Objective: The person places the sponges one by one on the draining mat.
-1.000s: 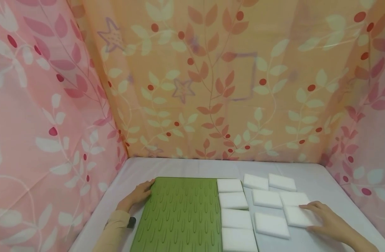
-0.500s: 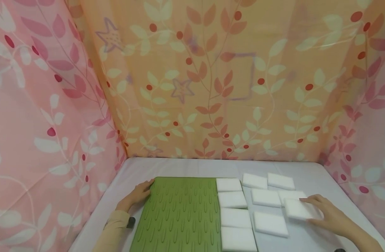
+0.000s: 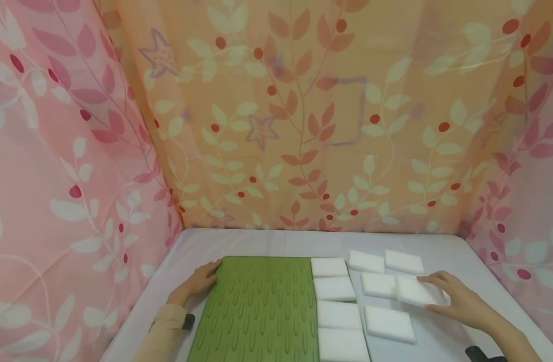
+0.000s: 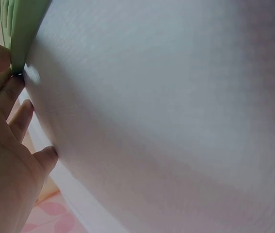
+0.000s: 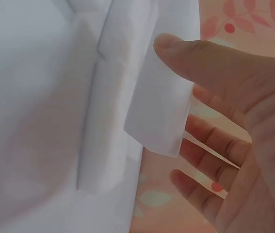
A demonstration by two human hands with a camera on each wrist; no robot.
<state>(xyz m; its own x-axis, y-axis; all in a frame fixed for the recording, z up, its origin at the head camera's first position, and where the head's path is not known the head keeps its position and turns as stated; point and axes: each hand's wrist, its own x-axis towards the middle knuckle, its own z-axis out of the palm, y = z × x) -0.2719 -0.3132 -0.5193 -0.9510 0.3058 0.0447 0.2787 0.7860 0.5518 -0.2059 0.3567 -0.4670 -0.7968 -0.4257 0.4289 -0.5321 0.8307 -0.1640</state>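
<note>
A white sponge block (image 3: 417,290) is pinched between the thumb and fingers of my right hand (image 3: 462,300). In the right wrist view this block (image 5: 159,107) is tilted, above another white block (image 5: 105,126) on the table. From the head it overlaps the right end of a neighbouring block (image 3: 377,284). My left hand (image 3: 196,282) lies along the left edge of a green ridged mat (image 3: 263,306). In the left wrist view, thumb and index finger touch the corner of the mat (image 4: 23,34), while the other fingertips rest on the white surface.
A column of white blocks (image 3: 340,314) covers the mat's right side. Loose blocks lie right of it, one (image 3: 389,323) near the front and two (image 3: 404,261) at the back. Patterned curtains (image 3: 276,125) enclose the white table (image 3: 258,241) at the back and sides.
My right hand has lifted the block and carried it away from me and left, over the one behind. My left hand has stayed at the mat's corner.
</note>
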